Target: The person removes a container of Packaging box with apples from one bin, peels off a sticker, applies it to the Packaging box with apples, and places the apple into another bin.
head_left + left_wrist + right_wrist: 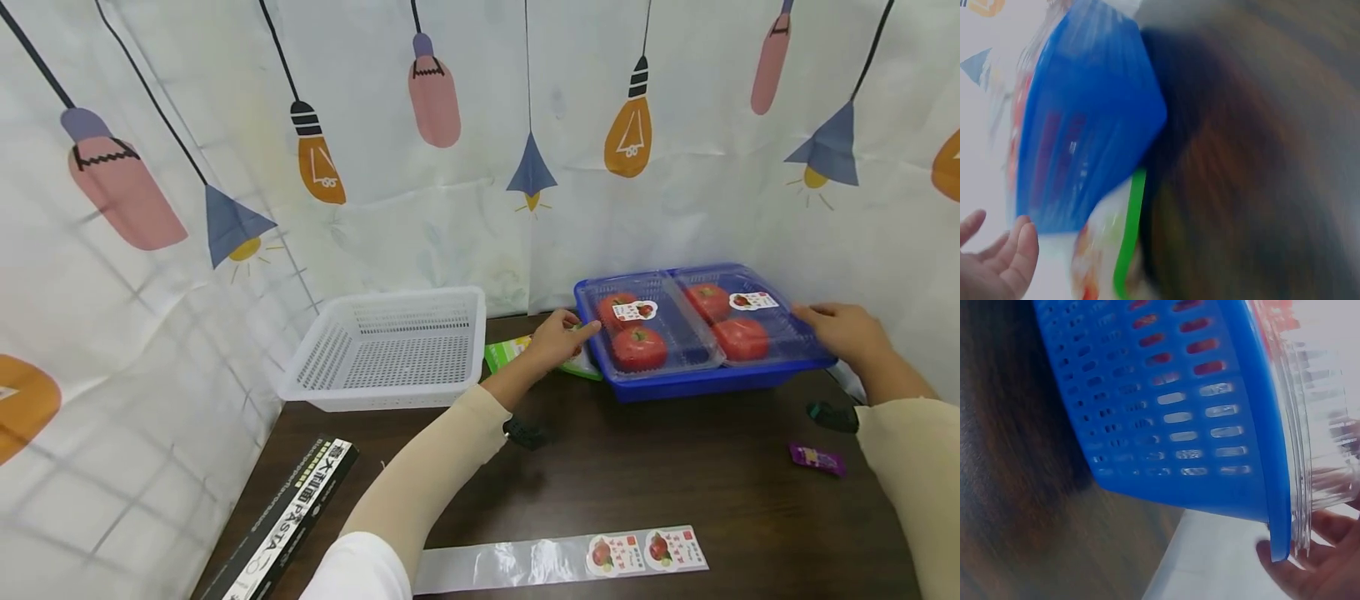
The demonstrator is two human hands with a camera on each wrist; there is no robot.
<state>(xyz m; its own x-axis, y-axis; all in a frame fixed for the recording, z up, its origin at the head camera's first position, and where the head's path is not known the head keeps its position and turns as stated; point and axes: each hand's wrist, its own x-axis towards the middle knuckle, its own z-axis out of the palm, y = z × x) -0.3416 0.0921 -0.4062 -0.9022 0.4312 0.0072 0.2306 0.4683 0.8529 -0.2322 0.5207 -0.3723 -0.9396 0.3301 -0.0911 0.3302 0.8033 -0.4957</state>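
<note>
A blue plastic basket (675, 387) stands at the back right, with two clear lidded boxes in it. Red tomatoes (639, 348) show through the lids, and each lid bears a white sticker (635, 310). My right hand (851, 333) pinches the basket's right rim; in the right wrist view its thumb (1282, 572) is at the rim and the fingers are on the lid side. At the basket's left end is my left hand (558, 337), its fingers extended beside the rim in the left wrist view. Whether they touch it I cannot tell.
A green-edged packet (504, 353) lies behind the left hand. White perforated basket (307, 385) at back left; black pasta box (288, 521) at front left. A label strip (540, 562) lies at the front, a purple wrapped sweet (816, 459) at right. A curtain backs the table.
</note>
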